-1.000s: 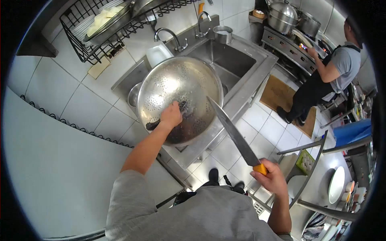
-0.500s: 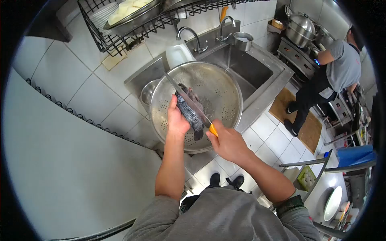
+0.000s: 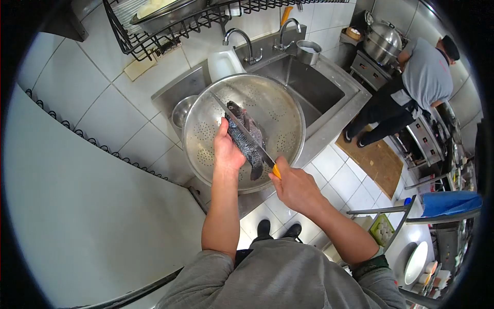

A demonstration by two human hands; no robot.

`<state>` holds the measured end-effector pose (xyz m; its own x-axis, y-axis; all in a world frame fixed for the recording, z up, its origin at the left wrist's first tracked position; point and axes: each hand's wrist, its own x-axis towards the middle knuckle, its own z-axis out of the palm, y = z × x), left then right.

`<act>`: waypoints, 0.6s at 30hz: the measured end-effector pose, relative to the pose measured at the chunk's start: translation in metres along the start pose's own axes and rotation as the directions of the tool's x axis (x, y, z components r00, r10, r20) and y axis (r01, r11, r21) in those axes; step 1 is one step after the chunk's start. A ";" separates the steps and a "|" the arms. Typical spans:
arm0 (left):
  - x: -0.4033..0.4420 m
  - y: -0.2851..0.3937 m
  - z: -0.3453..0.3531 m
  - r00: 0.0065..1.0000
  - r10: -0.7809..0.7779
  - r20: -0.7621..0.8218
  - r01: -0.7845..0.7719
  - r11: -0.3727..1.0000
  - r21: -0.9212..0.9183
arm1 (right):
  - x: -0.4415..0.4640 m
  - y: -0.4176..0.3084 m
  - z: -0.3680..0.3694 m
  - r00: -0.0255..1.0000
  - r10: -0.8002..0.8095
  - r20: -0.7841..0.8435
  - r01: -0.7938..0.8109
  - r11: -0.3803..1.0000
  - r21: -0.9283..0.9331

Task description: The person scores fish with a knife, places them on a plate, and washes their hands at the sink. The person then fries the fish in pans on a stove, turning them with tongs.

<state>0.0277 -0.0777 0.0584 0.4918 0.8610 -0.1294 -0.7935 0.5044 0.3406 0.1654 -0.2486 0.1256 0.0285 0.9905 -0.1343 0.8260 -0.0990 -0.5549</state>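
Over a large perforated steel colander (image 3: 283,123), my left hand (image 3: 228,149) holds a dark, scaly fish (image 3: 242,140), its head toward the faucets and its tail toward me. The fish's belly side shows some pink. My right hand (image 3: 296,188) is closed round the yellow handle of a long knife (image 3: 261,150). The blade lies slantwise across the fish, its tip beyond the head at the upper left. Whether the edge touches the skin I cannot tell.
Beneath the colander is a double steel sink (image 3: 334,121) with two faucets, a white container (image 3: 224,64) and a steel pot (image 3: 309,52). A wire rack (image 3: 149,44) hangs above. At the right, a co-worker (image 3: 422,77) bends by the stoves. A shelf (image 3: 404,247) holds an oval plate (image 3: 416,262).
Since the earliest frame, my left hand has lifted the fish from the colander, and my right hand has brought the knife from the right side over it. The co-worker has turned and bent over.
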 end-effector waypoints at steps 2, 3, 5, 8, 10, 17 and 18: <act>0.001 0.000 0.002 1.000 0.003 0.012 -0.003 1.000 0.007 | -0.011 0.002 -0.004 1.000 0.011 0.008 -0.011 1.000 -0.006; 0.002 0.003 0.003 1.000 0.005 0.021 -0.005 1.000 0.003 | -0.018 0.001 -0.007 1.000 0.013 0.011 -0.013 1.000 -0.014; 0.005 0.007 0.001 0.999 0.001 0.032 0.000 1.000 -0.016 | -0.028 0.005 -0.007 1.000 0.020 0.017 -0.020 0.999 -0.032; 0.006 0.009 0.002 1.000 0.008 0.012 -0.007 1.000 -0.023 | -0.042 0.017 -0.002 0.998 0.042 0.038 -0.040 0.998 -0.046; 0.009 0.008 0.002 0.999 0.021 -0.030 -0.022 0.999 -0.029 | -0.053 0.026 -0.002 0.997 0.058 0.050 -0.055 0.997 -0.052; 0.006 0.012 0.005 0.970 0.082 0.227 -0.080 0.997 -0.019 | -0.057 0.063 -0.033 0.992 0.109 -0.065 -0.100 0.987 0.126; 0.009 0.009 0.003 0.978 0.097 0.186 -0.099 0.995 0.002 | -0.052 0.063 -0.034 0.994 0.099 -0.042 -0.094 0.990 0.109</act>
<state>0.0260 -0.0658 0.0635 0.4710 0.8786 0.0796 -0.8373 0.4168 0.3538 0.2350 -0.3031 0.1258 0.1336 0.9790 -0.1541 0.7535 -0.2014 -0.6259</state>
